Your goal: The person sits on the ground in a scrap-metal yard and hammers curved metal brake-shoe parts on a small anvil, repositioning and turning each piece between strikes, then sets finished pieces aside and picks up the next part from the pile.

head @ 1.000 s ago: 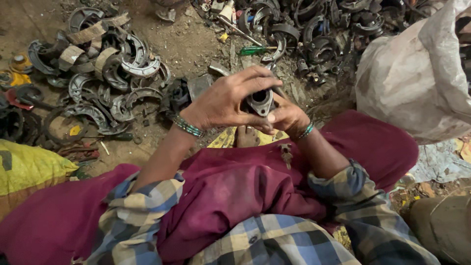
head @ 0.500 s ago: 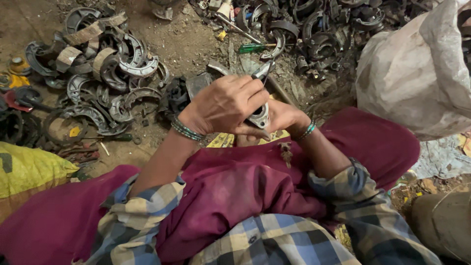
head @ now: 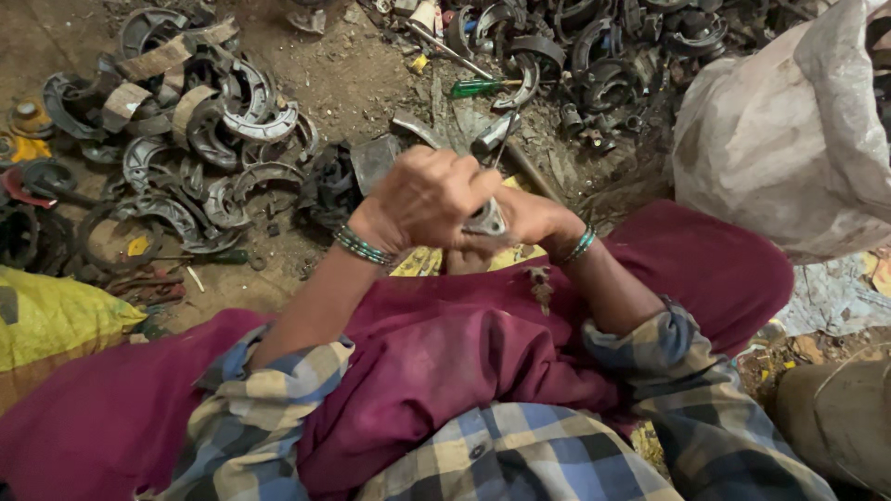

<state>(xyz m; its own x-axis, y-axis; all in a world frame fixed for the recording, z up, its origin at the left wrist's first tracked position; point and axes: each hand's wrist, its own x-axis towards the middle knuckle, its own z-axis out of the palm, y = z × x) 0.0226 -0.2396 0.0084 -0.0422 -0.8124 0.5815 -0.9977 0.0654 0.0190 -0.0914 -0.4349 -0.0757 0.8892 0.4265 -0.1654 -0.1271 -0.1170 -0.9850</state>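
The left hand (head: 429,197) is curled tight over a small grey metal part (head: 486,220), its fingers wrapped across the top, while the right hand (head: 531,218) cups the same part from below and behind, so the piece sits pinched between both palms just above the lap. A thin rod-like tool (head: 504,148) sticks up from between the hands; which hand grips it cannot be told. Judging by this, the part is mid-handling and not yet set down or sorted. Both wrists wear green bangles (head: 364,247). Beyond the hands, on the dirt floor (head: 353,83), lie heaps of curved brake shoes (head: 243,113) to the left and more dark metal scrap (head: 594,46) ahead, with a green-handled screwdriver (head: 479,87) between them. A pale sack (head: 789,139) stands at the right, a yellow bag (head: 46,320) at the left.
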